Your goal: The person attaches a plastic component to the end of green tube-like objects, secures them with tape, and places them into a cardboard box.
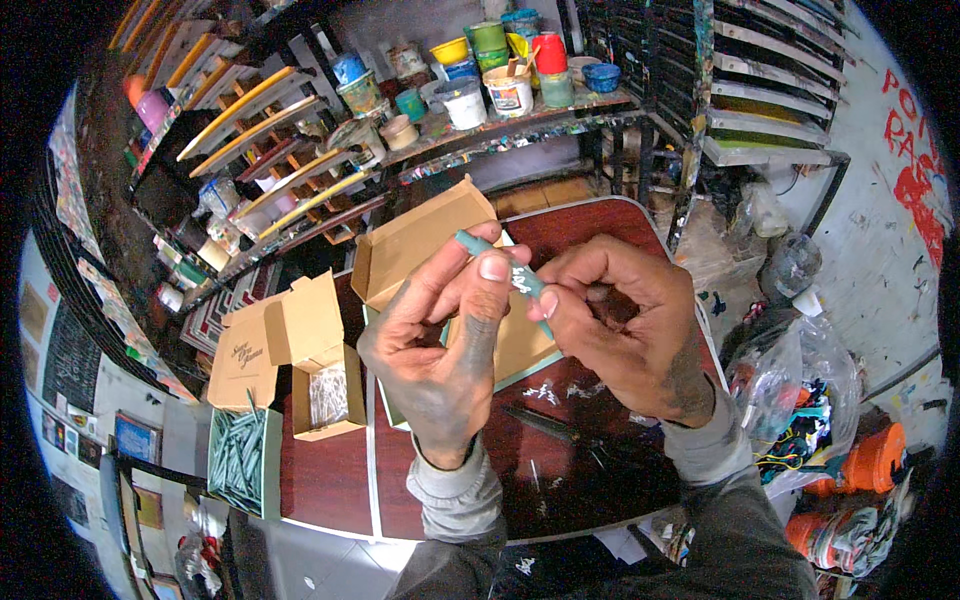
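Note:
Both hands hold a slim teal pen-shaped stick [525,280] with white print on its side, tilted in front of my chest above the table. My left hand [435,345] pinches its upper left end between thumb and fingers. The lower right end sits between the thumb and fingers of my right hand [635,320], which hide its tip. Behind my hands stands a large open cardboard box [420,240], its inside mostly covered by them. A dark slender tool [540,422] and small white scraps [543,393] lie on the tabletop below.
On the red-brown table [320,490], a box of many teal sticks [237,455] and a smaller box [300,405] of thin white sticks stand left. Paint pots [463,105] crowd the shelf behind. A clear bag [800,380] and orange bucket [875,460] are at right.

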